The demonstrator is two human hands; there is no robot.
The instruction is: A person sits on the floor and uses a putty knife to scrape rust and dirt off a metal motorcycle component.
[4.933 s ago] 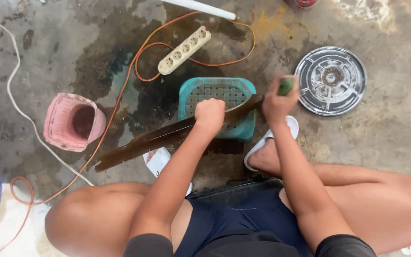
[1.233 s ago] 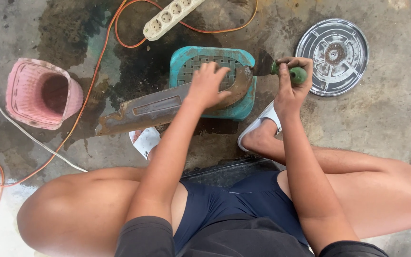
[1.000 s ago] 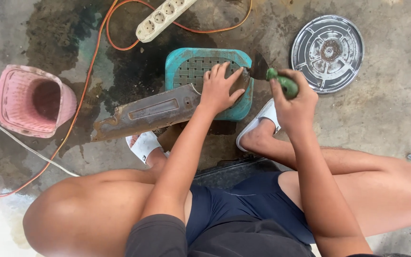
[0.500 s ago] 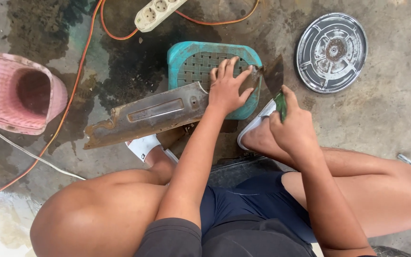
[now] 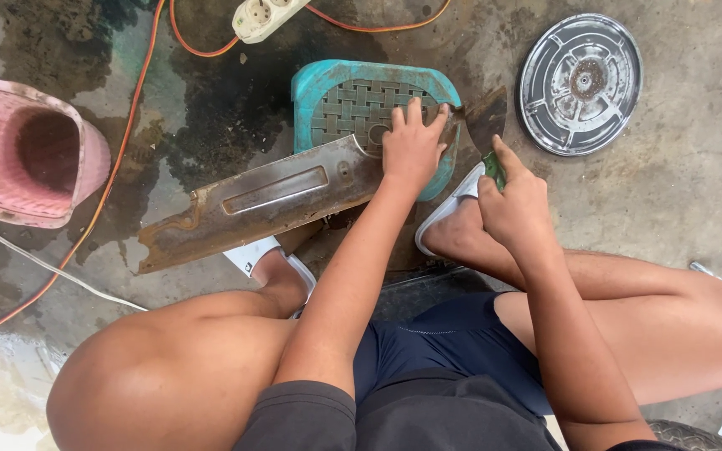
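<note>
Left hand (image 5: 412,146) lies flat, fingers spread, pressing a long rusty metal panel (image 5: 269,200) onto a teal plastic stool (image 5: 336,92) with a woven-pattern top. Right hand (image 5: 513,205) is clenched around a green scrub pad (image 5: 494,168) just beside the panel's dark right end. Pink ribbed plastic basket (image 5: 10,150) lies tipped on wet concrete floor (image 5: 678,192), inside looks hollow; round metal disc (image 5: 580,82) well apart.

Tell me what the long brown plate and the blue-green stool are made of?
The long rusty brown plate under the left hand looks like metal: patchy rust, grey bare spots, pressed slot. The square teal woven-pattern stool looks like moulded plastic, matte and scuffed. The small green pad in the right hand may be a scouring sponge; mostly hidden.
</note>
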